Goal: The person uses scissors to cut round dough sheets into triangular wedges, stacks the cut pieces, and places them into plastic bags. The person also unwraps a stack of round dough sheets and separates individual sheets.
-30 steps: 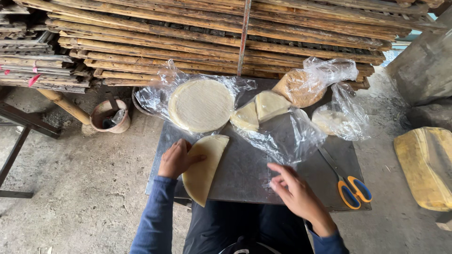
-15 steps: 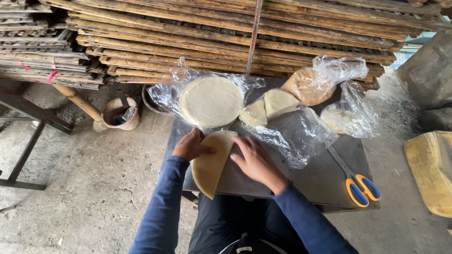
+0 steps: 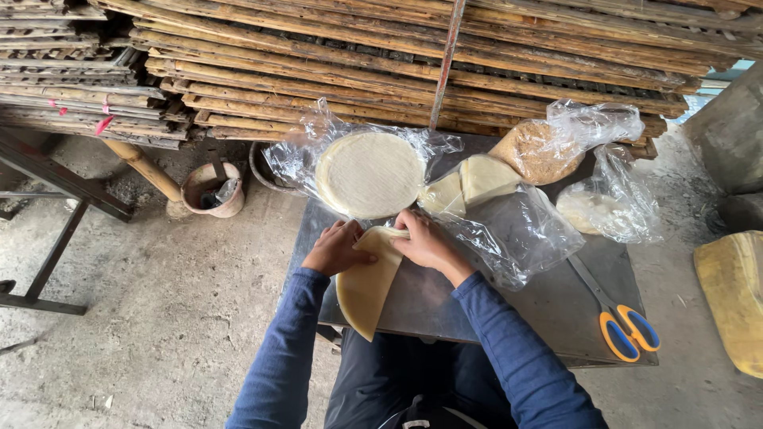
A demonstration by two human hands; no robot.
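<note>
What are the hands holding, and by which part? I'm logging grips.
Both hands, left and right, hold the pale wedge-shaped sheet at its wide top edge; its point hangs over the table edge.

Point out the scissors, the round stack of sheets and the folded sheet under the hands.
scissors [image 3: 618, 318], head view, on the blades just above the handles.
round stack [image 3: 370, 174], head view, on the middle of its top.
folded sheet [image 3: 367, 287], head view, on its bare lower part.

Metal table [image 3: 548, 306]: wrappers [image 3: 367, 290], bags [image 3: 520, 230], scissors [image 3: 624, 322]
</note>
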